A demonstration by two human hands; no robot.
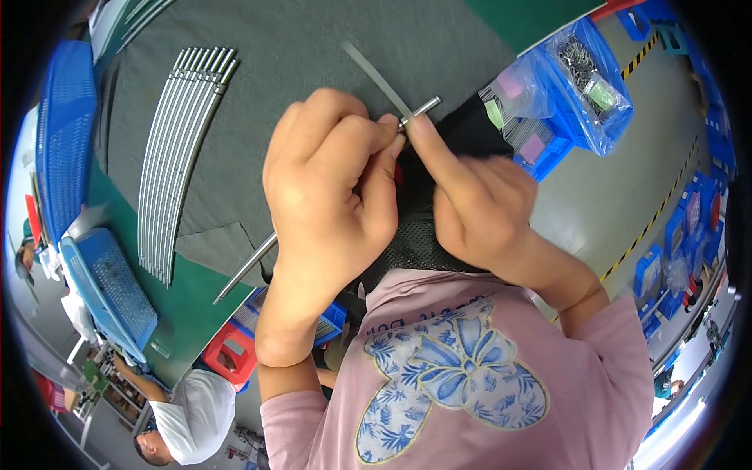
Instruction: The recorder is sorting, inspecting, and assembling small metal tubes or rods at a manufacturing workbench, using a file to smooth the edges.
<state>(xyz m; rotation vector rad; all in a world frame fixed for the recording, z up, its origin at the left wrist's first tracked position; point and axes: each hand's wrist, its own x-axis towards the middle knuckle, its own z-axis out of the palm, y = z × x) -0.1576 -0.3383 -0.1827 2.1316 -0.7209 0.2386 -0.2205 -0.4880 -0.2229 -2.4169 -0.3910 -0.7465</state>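
Pink fabric of the person's sleeves and shirt, printed with a blue floral bow, filled the lower part of the head view, nearest the lens. Both forearms rose from it toward the middle of the picture.

The left hand was curled closed around a long thin metal rod. The rod ran diagonally: its lower end lay over the edge of the worktop, its middle was hidden inside the hand, and its upper tip showed just above the fingertips. The left fingers were pressed together on the rod near that tip.

The right hand met the left at the same spot. Its fingers were pinched on the rod's upper end, where a flat grey strip stuck out up and to the left. Whether the strip was joined to the rod could not be told.

A grey mat covered the green worktop. On the mat, well to the left of the hands, lay a row of similar metal rods side by side. Blue trays stood at the left edge. At the upper right sat a blue bin and a clear bag of small parts. Another person in a white shirt was at the lower left.
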